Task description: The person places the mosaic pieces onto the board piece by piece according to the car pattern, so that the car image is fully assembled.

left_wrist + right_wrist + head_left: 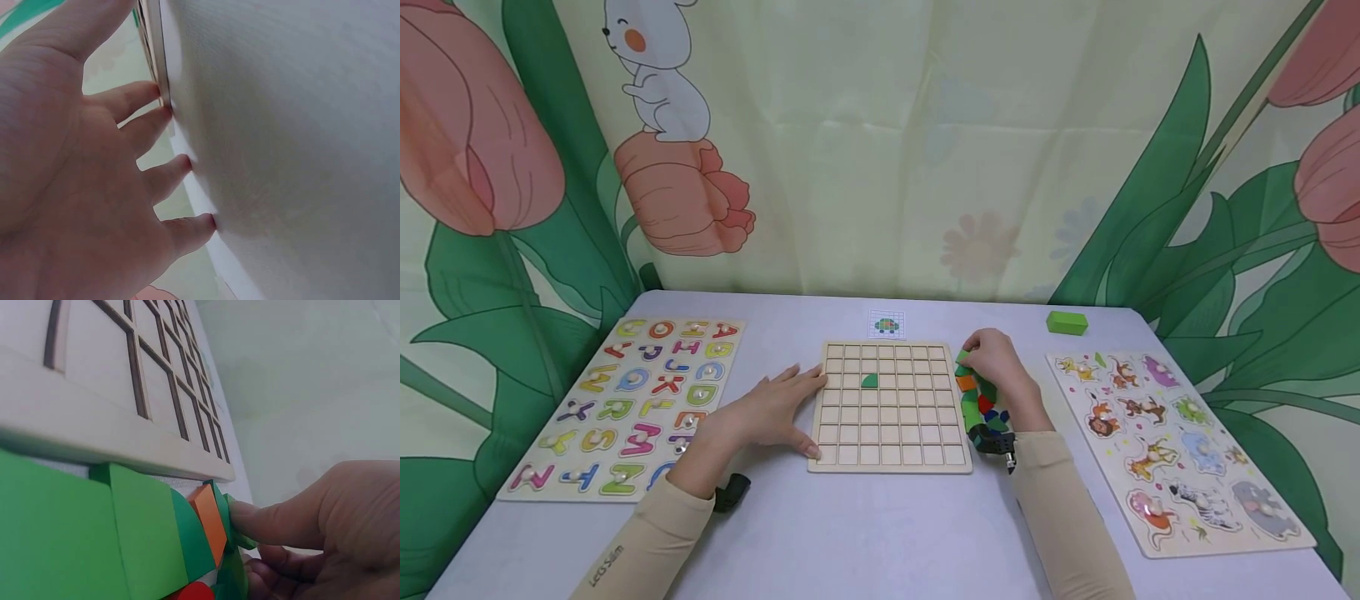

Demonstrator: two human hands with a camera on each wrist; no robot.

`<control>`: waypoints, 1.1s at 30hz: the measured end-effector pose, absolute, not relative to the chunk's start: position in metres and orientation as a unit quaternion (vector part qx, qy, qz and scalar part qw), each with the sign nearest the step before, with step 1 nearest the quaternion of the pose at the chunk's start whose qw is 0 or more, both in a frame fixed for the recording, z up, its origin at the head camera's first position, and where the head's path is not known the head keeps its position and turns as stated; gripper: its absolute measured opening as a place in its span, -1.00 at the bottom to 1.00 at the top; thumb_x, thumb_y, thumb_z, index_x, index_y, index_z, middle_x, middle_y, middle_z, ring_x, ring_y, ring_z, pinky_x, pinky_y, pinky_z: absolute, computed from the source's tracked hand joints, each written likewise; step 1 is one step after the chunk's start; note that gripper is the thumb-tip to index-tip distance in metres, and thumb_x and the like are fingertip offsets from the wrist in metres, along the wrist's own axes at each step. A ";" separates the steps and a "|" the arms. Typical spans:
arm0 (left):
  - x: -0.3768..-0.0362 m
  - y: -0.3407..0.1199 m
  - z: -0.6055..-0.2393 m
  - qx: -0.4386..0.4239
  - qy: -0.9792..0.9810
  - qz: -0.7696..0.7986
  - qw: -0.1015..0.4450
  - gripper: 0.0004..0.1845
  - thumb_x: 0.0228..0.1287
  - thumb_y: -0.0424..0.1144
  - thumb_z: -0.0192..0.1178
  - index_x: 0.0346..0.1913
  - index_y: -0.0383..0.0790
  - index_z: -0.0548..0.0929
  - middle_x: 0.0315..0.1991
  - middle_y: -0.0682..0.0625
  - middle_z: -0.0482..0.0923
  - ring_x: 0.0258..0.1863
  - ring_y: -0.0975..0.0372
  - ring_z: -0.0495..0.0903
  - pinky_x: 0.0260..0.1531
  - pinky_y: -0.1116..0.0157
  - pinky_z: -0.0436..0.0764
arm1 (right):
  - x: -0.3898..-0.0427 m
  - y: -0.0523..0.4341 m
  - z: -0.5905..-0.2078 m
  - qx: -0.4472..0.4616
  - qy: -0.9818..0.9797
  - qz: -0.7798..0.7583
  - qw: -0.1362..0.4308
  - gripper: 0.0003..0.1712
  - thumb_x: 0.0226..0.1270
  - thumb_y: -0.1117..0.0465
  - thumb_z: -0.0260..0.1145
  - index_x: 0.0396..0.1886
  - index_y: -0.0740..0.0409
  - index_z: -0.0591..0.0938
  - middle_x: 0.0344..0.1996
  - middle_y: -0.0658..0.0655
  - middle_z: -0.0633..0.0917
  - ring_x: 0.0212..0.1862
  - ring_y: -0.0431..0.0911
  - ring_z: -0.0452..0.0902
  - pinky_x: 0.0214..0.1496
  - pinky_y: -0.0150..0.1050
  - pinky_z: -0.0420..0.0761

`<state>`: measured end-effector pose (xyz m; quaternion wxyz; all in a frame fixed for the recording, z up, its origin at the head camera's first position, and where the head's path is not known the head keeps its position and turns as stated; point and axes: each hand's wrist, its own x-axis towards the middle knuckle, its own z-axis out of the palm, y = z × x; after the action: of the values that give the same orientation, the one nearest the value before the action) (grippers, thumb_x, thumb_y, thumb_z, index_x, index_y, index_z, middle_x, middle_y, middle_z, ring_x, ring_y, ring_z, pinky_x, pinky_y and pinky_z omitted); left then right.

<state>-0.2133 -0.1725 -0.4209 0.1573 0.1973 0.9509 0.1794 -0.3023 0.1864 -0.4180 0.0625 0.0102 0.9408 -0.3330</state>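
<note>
A wooden grid board (891, 469) lies in the middle of the table with a dark green quarter-round block (869, 381) in one of its upper-left squares. My left hand (767, 414) spreads its fingers on the table, thumb and fingertips touching the board's left edge. On the other side, my right hand (997, 364) pinches a small green block (244, 534) between thumb and fingers at the far end of a pile of coloured blocks (970, 408). That pile, with green, orange, red and blue pieces, runs along the board's right edge. Part of the pinched block is hidden by the thumb.
Behind the board lies a small card (886, 325) showing a turtle made of shapes. An alphabet puzzle (602, 408) is at the left, an animal puzzle (1180, 458) at the right. A light green block (1067, 322) sits at the back right.
</note>
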 end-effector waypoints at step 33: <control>-0.213 -0.173 -0.423 0.193 0.952 0.180 0.155 0.27 -0.29 0.30 0.55 0.55 -0.03 0.19 0.61 0.03 0.01 0.61 -0.09 -0.11 0.45 -0.34 0.00 | -0.294 0.176 -0.392 -0.064 0.936 -0.345 0.030 -0.81 0.37 0.30 0.23 -0.10 0.16 0.70 -0.43 0.15 0.52 -0.36 0.01 0.39 -0.37 -0.25 0.41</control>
<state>-0.2135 -0.1726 -0.4231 0.1547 0.1928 0.9521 0.1801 -0.2939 0.1765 -0.3917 0.0303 -0.0635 0.9360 -0.3449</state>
